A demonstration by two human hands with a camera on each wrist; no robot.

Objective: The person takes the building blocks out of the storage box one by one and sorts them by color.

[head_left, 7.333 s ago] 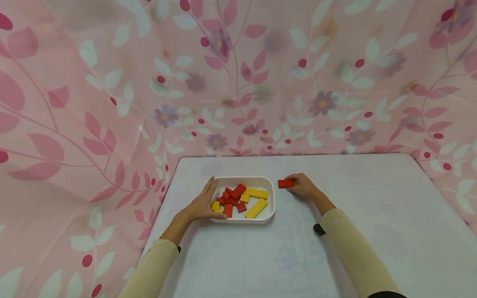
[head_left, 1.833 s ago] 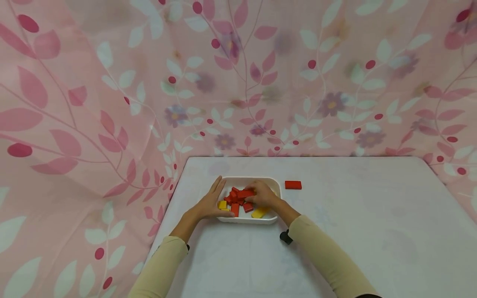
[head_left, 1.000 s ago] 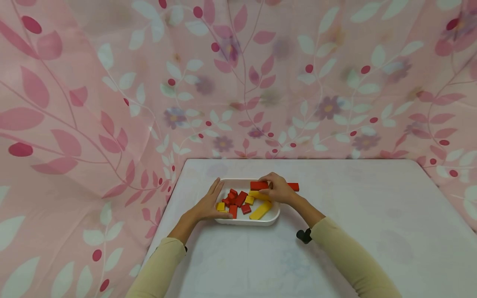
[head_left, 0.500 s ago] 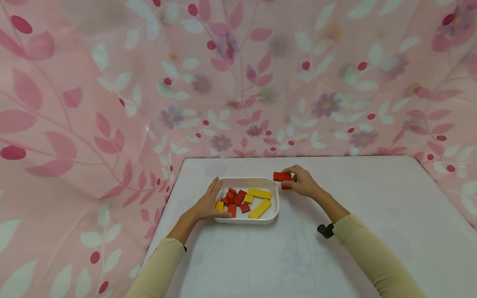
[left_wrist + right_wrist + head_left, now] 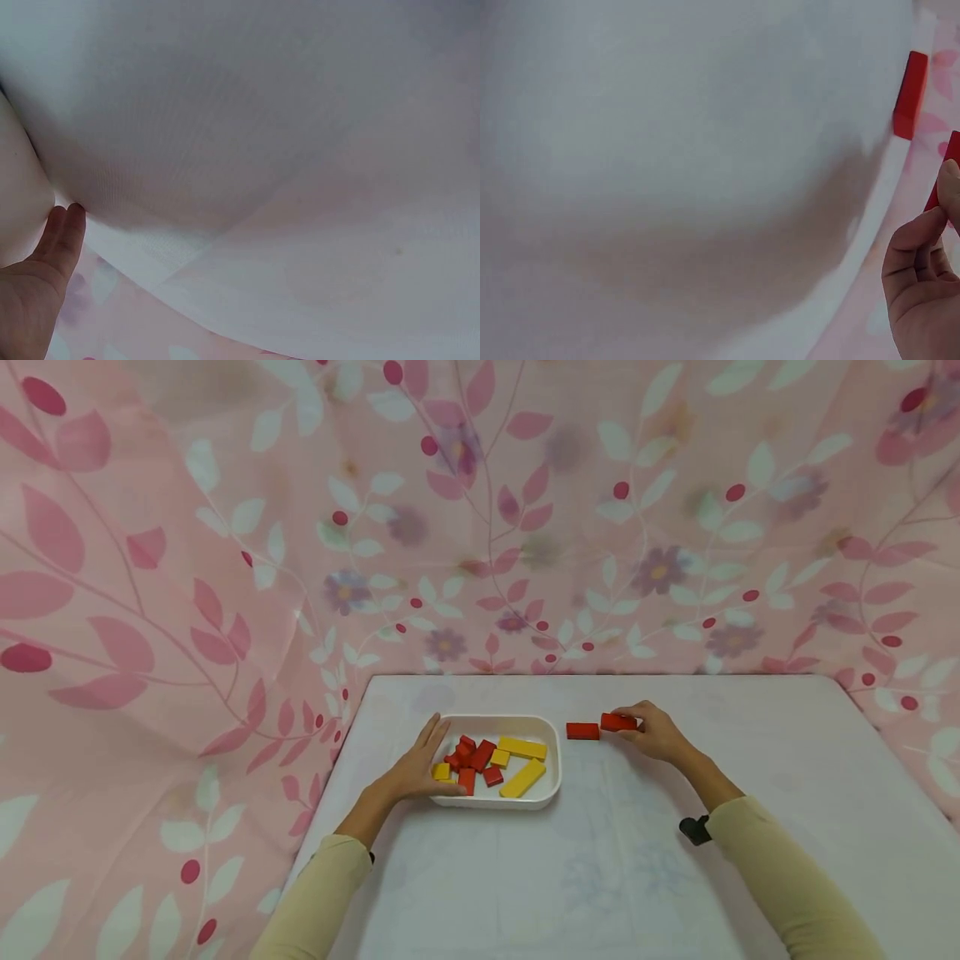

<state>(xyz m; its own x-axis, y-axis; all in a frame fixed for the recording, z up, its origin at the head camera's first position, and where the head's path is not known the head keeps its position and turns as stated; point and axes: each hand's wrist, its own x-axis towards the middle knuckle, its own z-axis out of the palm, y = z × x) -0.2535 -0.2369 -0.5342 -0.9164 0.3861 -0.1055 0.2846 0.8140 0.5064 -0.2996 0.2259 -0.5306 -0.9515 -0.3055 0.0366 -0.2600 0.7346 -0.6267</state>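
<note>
My right hand [image 5: 654, 732] pinches a red block [image 5: 618, 722] between thumb and fingers, close over the table. Just left of it another red block [image 5: 582, 732] lies on the cloth, long side facing me. In the right wrist view the held red block [image 5: 952, 150] is partly cut off by the frame edge, beyond the lying one [image 5: 911, 96]. My left hand [image 5: 417, 770] rests at the left end of a white tray [image 5: 557, 760], fingers spread straight along its rim. Red pieces [image 5: 465, 756] and yellow blocks [image 5: 522, 778] lie inside the tray; the hand hides a few.
White cloth covers the table [image 5: 585, 877], whose far edge meets a pink floral curtain [image 5: 480, 527]. That curtain also runs down the left side. A dark wrist camera [image 5: 695, 830] hangs under the right sleeve.
The right hand has taken a second red block out of the tray and carried it right, past the first one on the table. The left hand has stayed at the tray.
</note>
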